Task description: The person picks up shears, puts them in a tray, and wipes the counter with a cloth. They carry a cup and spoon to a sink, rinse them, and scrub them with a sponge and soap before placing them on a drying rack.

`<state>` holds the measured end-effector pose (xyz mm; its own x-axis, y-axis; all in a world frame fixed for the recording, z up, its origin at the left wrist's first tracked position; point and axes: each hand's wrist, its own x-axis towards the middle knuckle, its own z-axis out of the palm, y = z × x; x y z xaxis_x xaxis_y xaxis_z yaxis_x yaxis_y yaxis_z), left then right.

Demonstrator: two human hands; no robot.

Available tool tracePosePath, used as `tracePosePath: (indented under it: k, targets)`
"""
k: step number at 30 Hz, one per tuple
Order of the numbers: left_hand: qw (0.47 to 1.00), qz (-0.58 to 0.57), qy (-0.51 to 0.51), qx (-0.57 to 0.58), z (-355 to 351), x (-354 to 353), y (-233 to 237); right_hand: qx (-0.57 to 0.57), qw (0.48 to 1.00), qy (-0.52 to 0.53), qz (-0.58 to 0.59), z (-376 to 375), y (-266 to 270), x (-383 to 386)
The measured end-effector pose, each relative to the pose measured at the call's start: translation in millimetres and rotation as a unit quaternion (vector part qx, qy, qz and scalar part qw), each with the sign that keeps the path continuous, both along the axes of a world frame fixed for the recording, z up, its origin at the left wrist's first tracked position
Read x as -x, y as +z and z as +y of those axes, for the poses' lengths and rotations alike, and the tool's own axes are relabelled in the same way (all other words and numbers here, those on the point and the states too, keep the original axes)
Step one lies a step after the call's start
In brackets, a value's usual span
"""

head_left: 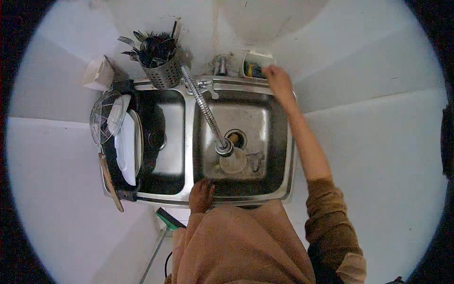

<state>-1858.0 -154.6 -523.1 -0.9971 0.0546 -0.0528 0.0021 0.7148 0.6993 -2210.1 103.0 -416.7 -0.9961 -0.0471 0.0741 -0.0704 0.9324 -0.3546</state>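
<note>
Right hand (278, 80) at far-right corner of sink (236, 85), fingertips touching sponge holder (252, 60) just to its left. Grip curled, can't tell if holding anything. Left hand (201, 195) rests on near rim, well apart, nothing held.

silver sink (283, 189), white plate (126, 149), brown sleeve (331, 222)

Two sink basins (172, 118); one spring-neck faucet (203, 102); one cutlery caddy (163, 72); one wire skimmer (105, 116); one sponge holder (255, 60); one glass (232, 162); two hands: left hand (201, 195), right hand (278, 80).
</note>
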Motion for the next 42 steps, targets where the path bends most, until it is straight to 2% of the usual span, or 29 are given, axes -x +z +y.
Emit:
tracePosePath:
  k: [1, 2, 3, 4, 5, 7, 8, 10, 11, 13, 14, 16, 20, 22, 23, 25, 26, 29, 31, 32, 33, 34, 35, 37, 39, 40, 41, 42]
  targets:
    - [1.0, -0.006, -0.004, -0.009, 0, 2, 4, 0.056, 0.996, -0.048, -0.046, -7, -5, -30]
    - [1.0, -0.005, -0.002, -0.009, 0, 4, 4, 0.126, 0.98, 0.109, 0.108, 8, -66, -61]
    - [1.0, 0.0, -0.003, -0.005, 1, 4, 4, 0.477, 0.859, -0.031, -0.185, -1, -80, -95]
    - [1.0, 0.006, -0.005, -0.002, 2, 4, 4, 0.552, 0.79, -0.087, -0.25, -23, -78, -128]
    - [1.0, 0.006, -0.007, -0.002, 2, 5, 4, 0.479, 0.781, -0.067, -0.395, -22, -104, -144]
    - [1.0, 0.005, -0.005, 0.004, 1, 6, 6, 0.646, 0.616, -0.231, -0.387, -32, -170, -198]
    - [1.0, 0.005, -0.008, 0.006, 2, 4, 2, 0.648, 0.614, -0.232, -0.385, -46, -164, -209]
    - [0.999, -0.038, -0.006, 0.032, 3, -1, -6, 0.743, 0.441, -0.331, -0.38, -70, -144, -225]
    - [0.999, -0.038, -0.009, 0.032, 3, -2, -7, 0.744, 0.439, -0.333, -0.378, -69, -160, -234]
    - [0.999, -0.023, -0.031, 0.019, 1, 3, -3, 0.908, 0.18, -0.096, -0.367, -60, -216, -247]
    - [0.999, -0.023, -0.031, 0.02, 1, 5, 0, 0.908, 0.18, -0.096, -0.366, -64, -210, -246]
    - [1.0, -0.014, -0.019, 0.007, 2, 6, 4, 0.805, 0.339, -0.335, -0.353, -72, -191, -242]
    - [0.999, -0.037, -0.02, 0.005, 2, 3, -3, 0.838, 0.363, -0.255, -0.318, -75, -186, -244]
    - [1.0, 0.019, -0.014, -0.006, 1, 5, 3, 0.781, 0.392, -0.375, -0.309, -79, -175, -238]
    - [1.0, 0.019, -0.014, -0.006, 2, 4, 3, 0.781, 0.392, -0.375, -0.309, -75, -186, -238]
    - [1.0, 0.011, 0.004, 0.008, 4, 3, 0, 0.886, 0.261, -0.166, -0.345, -55, -231, -244]
    - [1.0, 0.011, 0.005, 0.007, 4, 3, 1, 0.886, 0.261, -0.165, -0.346, -52, -228, -242]
    - [1.0, 0.013, -0.012, 0.014, 3, 4, 2, 0.828, 0.47, -0.069, -0.298, -48, -185, -216]
    - [1.0, 0.0, 0.016, 0.005, 3, 1, 3, 0.762, 0.594, -0.003, -0.256, -48, -145, -191]
    - [1.0, -0.001, 0.017, 0.004, 2, 1, 3, 0.644, 0.734, -0.022, -0.215, -49, -121, -174]
    - [1.0, 0.016, 0.004, 0.002, 1, 3, 3, 0.503, 0.848, -0.041, -0.165, -47, -99, -153]
    - [0.999, 0.033, -0.009, 0.0, 1, 4, 3, 0.665, 0.708, -0.108, -0.211, -32, -90, -122]
    - [0.999, 0.033, -0.009, -0.001, 0, 6, 6, 0.792, 0.532, -0.17, -0.246, -16, -80, -90]
    - [0.999, 0.023, 0.002, -0.033, 0, 8, 12, 0.718, 0.644, -0.132, -0.228, -6, -38, -39]
    - [1.0, 0.013, -0.009, -0.007, 0, -2, -4, 0.596, 0.763, -0.109, -0.227, 10, -26, 9]
    - [1.0, 0.003, -0.021, 0.019, 0, -5, -10, 0.372, 0.913, -0.012, -0.164, 36, -55, 49]
    - [1.0, 0.003, -0.021, 0.019, 0, -3, -6, 0.117, 0.985, 0.086, -0.087, 56, -86, 75]
    - [1.0, 0.0, -0.012, 0.005, 0, 0, 1, 0.118, 0.985, 0.087, -0.087, 46, -65, 77]
